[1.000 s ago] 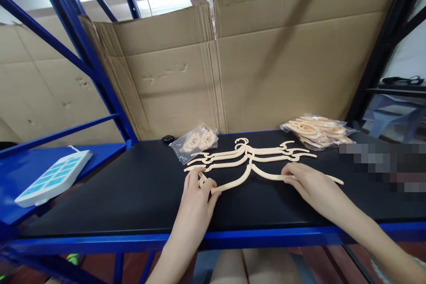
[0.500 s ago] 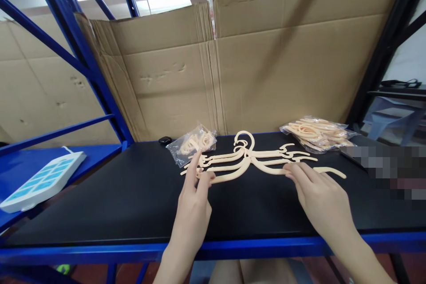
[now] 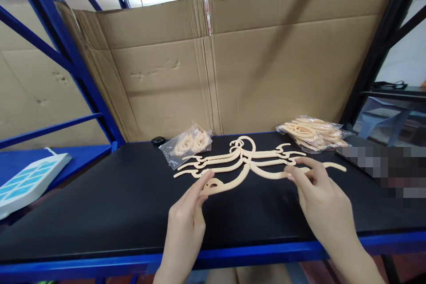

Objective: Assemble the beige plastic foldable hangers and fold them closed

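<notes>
A cream-coloured clothes hanger [image 3: 234, 182] lies nearest me, its hook pointing away. My left hand [image 3: 188, 217] pinches its left arm, close to a looped notch. On the other side, my right hand [image 3: 321, 199] has thumb and fingers closed on the right arm, and the arm's curved tip sticks out past them. Just behind, more hangers of the same kind [image 3: 219, 169] lie stacked in overlapping rows on the black tabletop [image 3: 109, 204]. Their hooks bunch together in the middle, so I cannot tell them fully apart.
Behind the hangers lie a clear bag of small cream parts [image 3: 189, 144] and, to the right, a bigger bag of cream pieces [image 3: 313, 133]. A small black object [image 3: 157, 140] is at the back left. Cardboard [image 3: 159, 75] walls the rear. A white-and-blue panel [image 3: 31, 182] sits at left.
The front hanger has come slightly towards me, away from the stack. My left hand has moved a little left and down, uncovering the left ends of the hangers behind.
</notes>
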Tool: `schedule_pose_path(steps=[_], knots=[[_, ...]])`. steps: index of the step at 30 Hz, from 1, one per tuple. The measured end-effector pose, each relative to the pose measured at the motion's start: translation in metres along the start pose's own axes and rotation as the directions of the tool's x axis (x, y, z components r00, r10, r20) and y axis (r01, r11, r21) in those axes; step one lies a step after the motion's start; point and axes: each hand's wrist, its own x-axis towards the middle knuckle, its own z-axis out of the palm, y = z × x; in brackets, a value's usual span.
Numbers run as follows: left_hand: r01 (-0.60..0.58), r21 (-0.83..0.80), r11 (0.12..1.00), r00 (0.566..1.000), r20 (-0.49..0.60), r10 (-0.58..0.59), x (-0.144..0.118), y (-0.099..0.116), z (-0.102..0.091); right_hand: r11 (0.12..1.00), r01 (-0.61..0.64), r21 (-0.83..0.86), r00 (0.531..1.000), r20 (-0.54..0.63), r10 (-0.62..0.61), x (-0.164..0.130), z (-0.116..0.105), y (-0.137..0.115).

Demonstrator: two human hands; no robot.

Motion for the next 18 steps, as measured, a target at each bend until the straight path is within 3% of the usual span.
schedule_pose_path(steps=[5,10,12,16,18], knots=[[0.037,0.028,0.999,0.999,0.008,-0.037,0.0007,-0.0023,-0.0028,0.961,-0.088,0.262,0.996,0.017,0.087,0.0024,0.0017,0.0036],[0.056,0.036,0.998,0.998,-0.011,-0.056,0.0027,-0.0044,-0.0029,0.788,-0.158,0.595,0.985,0.040,0.167,0.0060,0.0009,0.0054],[0.076,0.021,0.997,0.997,-0.021,-0.075,0.0024,-0.0050,-0.0028,0.684,-0.239,0.689,0.968,0.113,0.225,0.0058,-0.0003,0.0057],[0.197,-0.161,0.967,0.979,-0.015,-0.202,0.0016,-0.0038,-0.0040,0.378,-0.399,0.836,0.899,0.275,0.340,0.0047,-0.0046,0.0054],[0.287,-0.311,0.906,0.951,-0.017,-0.307,0.0022,-0.0016,-0.0047,0.317,-0.432,0.844,0.884,0.328,0.332,0.0046,-0.0067,0.0055]])
